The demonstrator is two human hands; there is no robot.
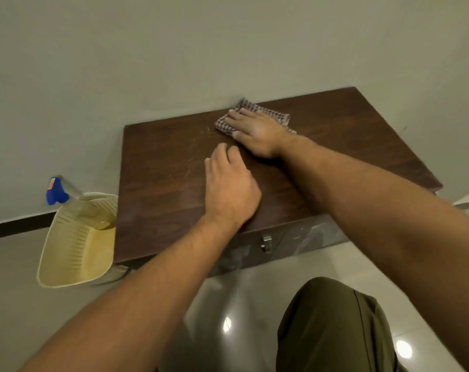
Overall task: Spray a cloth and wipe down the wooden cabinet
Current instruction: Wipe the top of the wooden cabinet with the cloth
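At the far left a cream perforated plastic basket [69,245] stands on the floor against the left side of the wooden cabinet [168,183]. A spray bottle [56,193] with a blue trigger head leans in it, its clear body down inside and its head sticking out over the rim toward the wall [174,49].

The cabinet's dark brown top carries faint pale streaks near its middle. The left hand [229,189] rests knuckles-up on that top, near the centre. Its fingers are loosely bent and close together, tips on the wood, and they hold nothing. It lies just short of the cloth and does not touch it.

The checked cloth [275,115] lies flat at the far edge of the top, its far corner touching the wall. The right hand [257,132] lies palm-down on it, fingers [234,120] straight and slightly spread, pointing left, pressing it onto the wood. The cloth shows beyond the fingertips on the left and past the back of the hand on the right; the thumb tip sits at its near edge.

Below the top's front edge a small metal handle [266,242] shows on the cabinet face. At lower right a knee in olive trousers [332,326] is above the glossy tiled floor [254,299].
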